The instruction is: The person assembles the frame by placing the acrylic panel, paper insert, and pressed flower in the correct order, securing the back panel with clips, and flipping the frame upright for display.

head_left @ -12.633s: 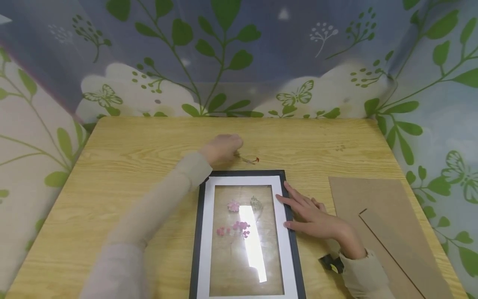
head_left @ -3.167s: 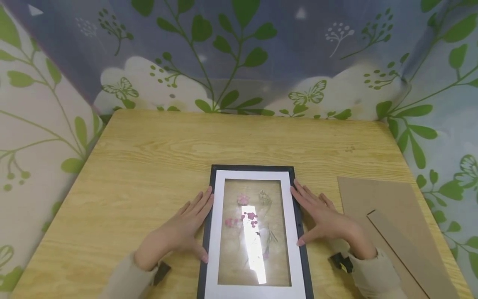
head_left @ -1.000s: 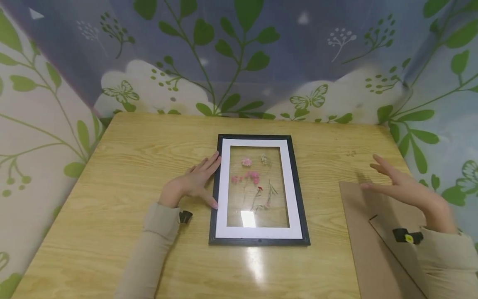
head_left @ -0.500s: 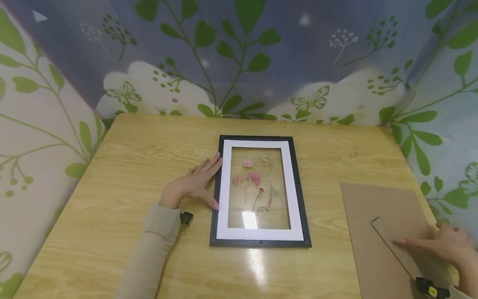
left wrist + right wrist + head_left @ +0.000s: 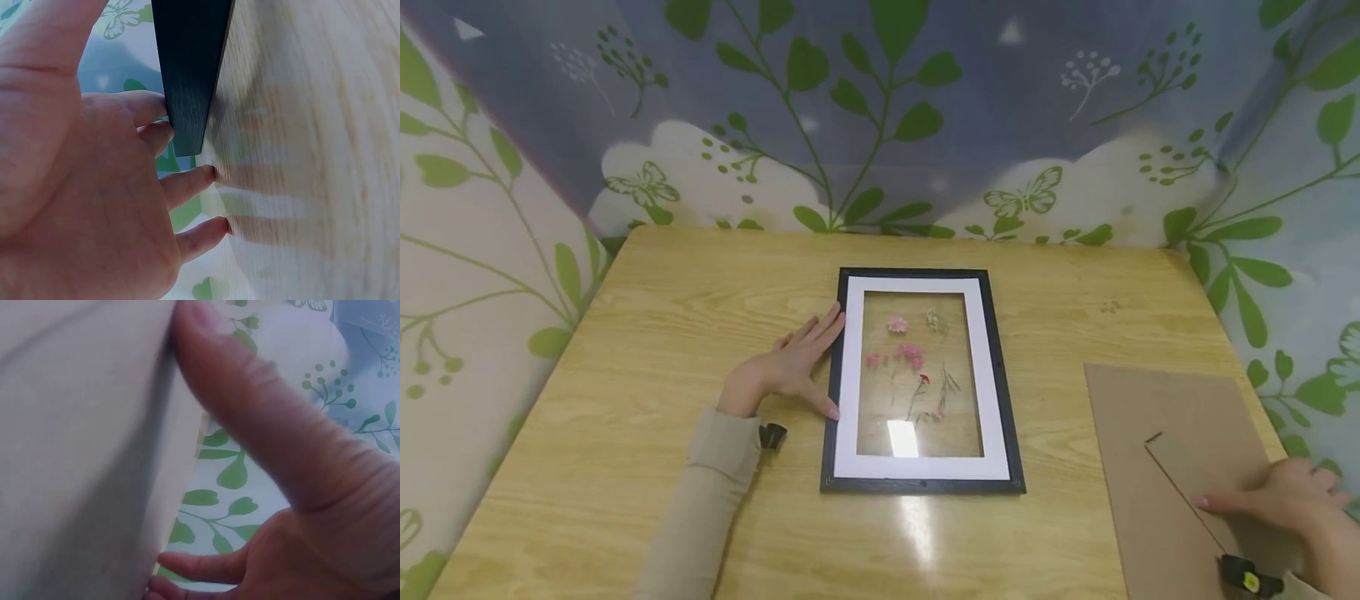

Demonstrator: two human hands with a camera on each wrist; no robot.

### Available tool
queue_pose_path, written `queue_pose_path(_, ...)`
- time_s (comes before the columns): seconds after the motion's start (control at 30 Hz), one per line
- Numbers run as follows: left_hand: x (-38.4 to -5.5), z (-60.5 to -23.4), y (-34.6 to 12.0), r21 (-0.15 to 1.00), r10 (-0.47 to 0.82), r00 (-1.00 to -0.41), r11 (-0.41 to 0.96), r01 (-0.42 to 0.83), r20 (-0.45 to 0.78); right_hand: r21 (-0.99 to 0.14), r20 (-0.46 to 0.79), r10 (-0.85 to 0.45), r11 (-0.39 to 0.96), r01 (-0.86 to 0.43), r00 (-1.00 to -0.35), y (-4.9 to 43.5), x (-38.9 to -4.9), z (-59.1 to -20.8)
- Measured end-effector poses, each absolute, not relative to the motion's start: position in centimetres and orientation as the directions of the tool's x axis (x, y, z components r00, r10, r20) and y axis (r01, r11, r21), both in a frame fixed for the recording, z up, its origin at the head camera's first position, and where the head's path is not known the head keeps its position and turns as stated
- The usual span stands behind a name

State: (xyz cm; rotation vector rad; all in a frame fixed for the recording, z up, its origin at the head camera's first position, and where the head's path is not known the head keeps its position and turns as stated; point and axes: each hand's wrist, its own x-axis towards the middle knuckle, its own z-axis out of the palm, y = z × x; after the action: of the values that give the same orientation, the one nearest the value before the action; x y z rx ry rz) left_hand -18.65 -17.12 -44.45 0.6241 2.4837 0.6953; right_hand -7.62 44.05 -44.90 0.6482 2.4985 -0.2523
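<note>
The picture frame on the table is touched along its left side by the left hand, fingers spread. The cardboard at right is touched by the right hand's thumb; whether it is gripped cannot be told.

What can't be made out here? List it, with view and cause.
Head view:
- near end of the cardboard, cut off by the bottom edge
- part of its right edge, behind the right hand
- anything under the glare

Left wrist view:
- most of the picture frame, cut off by the top edge
</note>
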Motion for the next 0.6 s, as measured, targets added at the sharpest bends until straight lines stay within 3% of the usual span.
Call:
queue_pose_path(0.17, -18.66, -44.43, -17.15, 0.579, 0.542, -0.779, 0.76, 0.295, -0.315, -0.006, -0.567, 0.388, 0.88, 0.475, -0.727, 44.08, -7.75, -44.98)
queue_pose_path(0.4, -18.68, -44.4, -17.15, 0.583, 0.545, -0.776, 0.757, 0.294, -0.316, -0.089, -0.605, 0.45, 0.782, 0.617, -0.657, 44.18, -7.25, -45.22)
queue_pose_path(0.6, -18.73, -44.63, -17.49, 0.587, 0.548, -0.775, 0.754, 0.295, -0.314, -0.022, -0.608, 0.431, 0.83, 0.557, -0.666, 43.99, -7.65, -44.85)
